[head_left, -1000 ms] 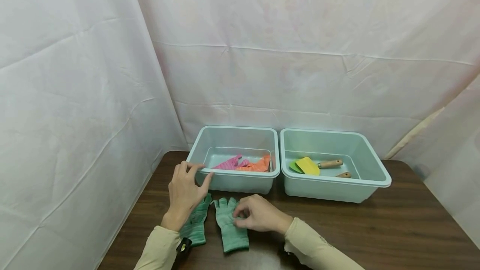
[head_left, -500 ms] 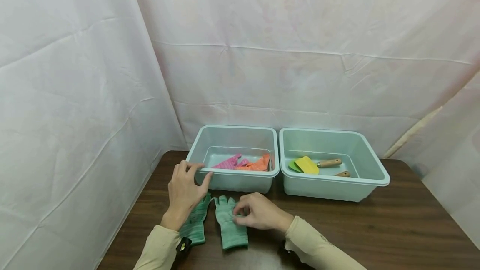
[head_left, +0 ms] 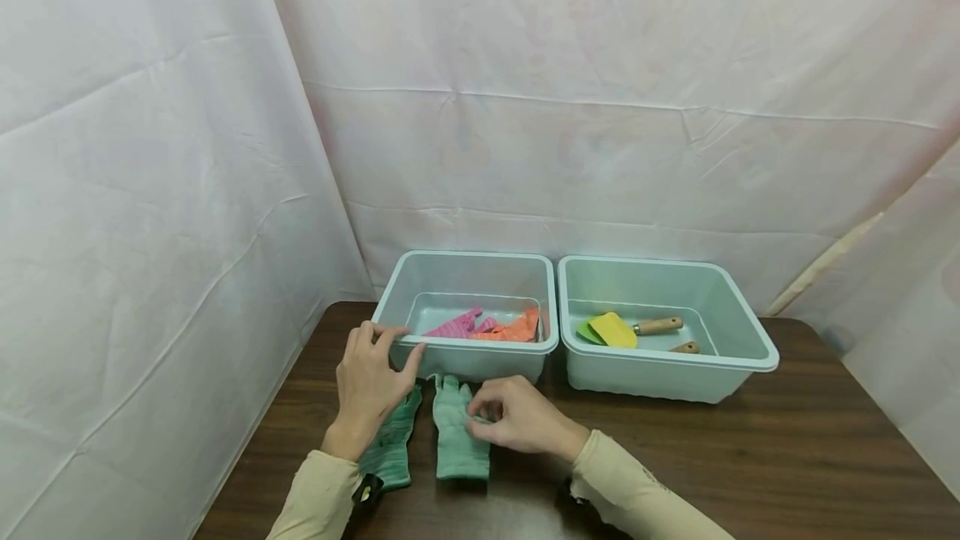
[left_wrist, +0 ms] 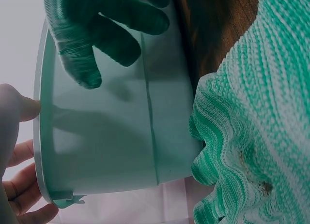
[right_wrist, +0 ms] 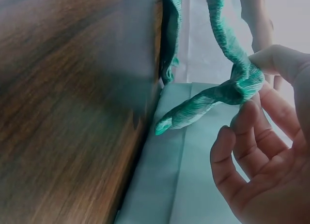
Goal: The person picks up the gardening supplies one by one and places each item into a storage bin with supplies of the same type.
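Observation:
My right hand (head_left: 525, 419) pinches a green knit glove (head_left: 459, 440) by its side, between thumb and fingertips. In the right wrist view the pinched fabric (right_wrist: 244, 83) bunches at the fingertips, and one glove finger sticks out. The glove is raised off the table, its fingers in front of the left bin (head_left: 487, 366). My left hand (head_left: 367, 386) holds that bin's front rim near the left corner, thumb on the near side. Below the left wrist lies a second green glove (head_left: 393, 452), partly hidden by the forearm.
Inside the left bin are a pink striped glove (head_left: 453, 327) and an orange glove (head_left: 517, 327). Beside it stands another pale green bin (head_left: 667, 379), with a yellow-headed tool (head_left: 615, 330), a green one (head_left: 588, 334) and wooden handles (head_left: 660, 326). White curtains (head_left: 600, 157) hang behind.
My right hand has moved slightly up and toward the left bin, lifting the glove from the table. The left hand keeps its place on the rim.

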